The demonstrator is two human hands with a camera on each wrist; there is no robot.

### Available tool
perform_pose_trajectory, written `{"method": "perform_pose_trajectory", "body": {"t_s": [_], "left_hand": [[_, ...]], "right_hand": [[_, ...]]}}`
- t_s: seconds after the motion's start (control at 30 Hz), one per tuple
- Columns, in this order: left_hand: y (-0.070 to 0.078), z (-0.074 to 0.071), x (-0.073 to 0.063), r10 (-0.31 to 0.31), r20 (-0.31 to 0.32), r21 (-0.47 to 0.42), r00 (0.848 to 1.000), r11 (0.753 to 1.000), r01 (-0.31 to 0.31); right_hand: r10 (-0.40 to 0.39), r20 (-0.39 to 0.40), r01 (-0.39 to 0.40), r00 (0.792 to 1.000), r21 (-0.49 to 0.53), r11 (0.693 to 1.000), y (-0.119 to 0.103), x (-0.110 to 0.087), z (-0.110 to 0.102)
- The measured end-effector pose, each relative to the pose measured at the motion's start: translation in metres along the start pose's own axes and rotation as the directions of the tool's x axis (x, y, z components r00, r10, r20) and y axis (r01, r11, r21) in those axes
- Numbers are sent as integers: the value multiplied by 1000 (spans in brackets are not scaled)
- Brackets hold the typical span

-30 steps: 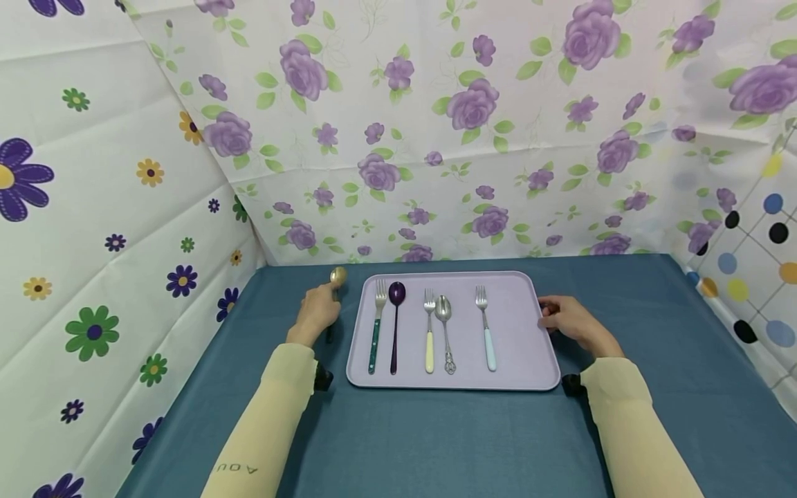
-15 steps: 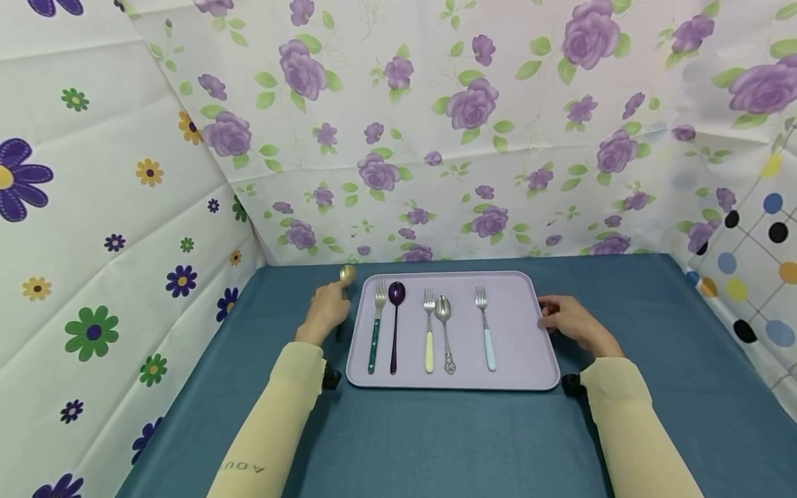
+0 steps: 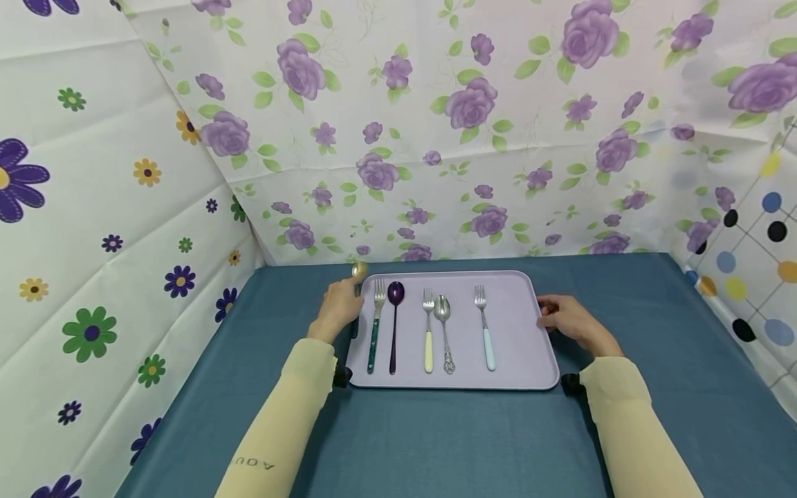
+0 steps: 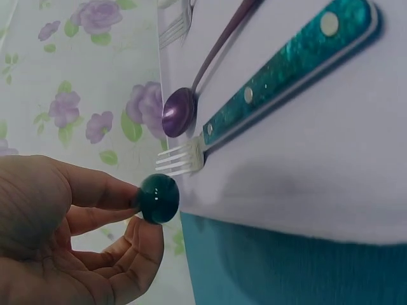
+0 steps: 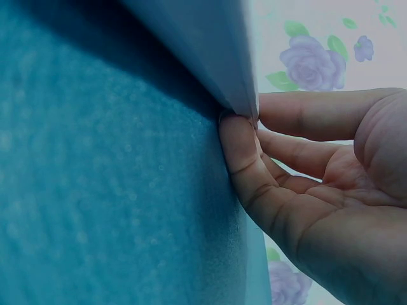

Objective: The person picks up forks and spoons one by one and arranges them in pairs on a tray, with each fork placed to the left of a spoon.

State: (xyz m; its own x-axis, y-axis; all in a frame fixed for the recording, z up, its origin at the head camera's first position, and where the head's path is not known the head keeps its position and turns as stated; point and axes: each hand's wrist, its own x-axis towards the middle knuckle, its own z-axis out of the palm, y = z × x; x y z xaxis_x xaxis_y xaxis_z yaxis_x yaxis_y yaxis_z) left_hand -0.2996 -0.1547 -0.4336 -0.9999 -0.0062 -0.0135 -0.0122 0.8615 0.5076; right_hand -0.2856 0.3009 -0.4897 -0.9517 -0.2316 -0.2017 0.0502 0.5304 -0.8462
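My left hand [image 3: 339, 304] pinches a spoon with a gold bowl [image 3: 359, 270] and a dark green handle, at the left rim of the pale lilac tray [image 3: 510, 346]. In the left wrist view the handle's rounded end [image 4: 159, 199] points at the camera, between thumb and fingers. On the tray, nearest that hand, lie a fork with a green handle [image 3: 373, 339] and a dark purple spoon [image 3: 394, 325]. My right hand [image 3: 573, 320] pinches the tray's right rim; in the right wrist view the thumb and fingers meet at the rim [image 5: 245, 76].
Further right on the tray lie a yellow-handled fork [image 3: 428, 339], an ornate silver spoon [image 3: 443, 325] and a light blue-handled fork [image 3: 488, 332]. A blue cloth [image 3: 461, 443] covers the table. Flowered sheets [image 3: 411, 138] hang behind and at the sides.
My left hand has moved right with the spoon, from beside the tray to its left rim. The right hand stays at the tray's right rim, and the tray has not visibly moved.
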Motion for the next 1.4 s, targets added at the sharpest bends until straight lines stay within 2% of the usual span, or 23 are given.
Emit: {"method": "perform_pose_trajectory", "body": {"t_s": [0.63, 0.87, 1.07, 1.3, 1.4], "left_hand": [[16, 9, -2, 61, 18, -22, 998, 998, -61], [25, 12, -4, 58, 28, -32, 998, 998, -57], [33, 15, -2, 78, 23, -9, 997, 997, -78], [44, 21, -1, 66, 65, -40, 996, 997, -63], [49, 24, -2, 91, 48, -21, 995, 996, -90]], "right_hand": [[-8, 2, 8, 1000, 11, 1000, 3, 1, -1], [-14, 6, 13, 1000, 13, 1000, 4, 2, -1], [-9, 0, 9, 1000, 8, 1000, 3, 1, -2], [-10, 2, 10, 1000, 8, 1000, 2, 2, -2], [-13, 8, 13, 1000, 8, 1000, 2, 2, -2]]}}
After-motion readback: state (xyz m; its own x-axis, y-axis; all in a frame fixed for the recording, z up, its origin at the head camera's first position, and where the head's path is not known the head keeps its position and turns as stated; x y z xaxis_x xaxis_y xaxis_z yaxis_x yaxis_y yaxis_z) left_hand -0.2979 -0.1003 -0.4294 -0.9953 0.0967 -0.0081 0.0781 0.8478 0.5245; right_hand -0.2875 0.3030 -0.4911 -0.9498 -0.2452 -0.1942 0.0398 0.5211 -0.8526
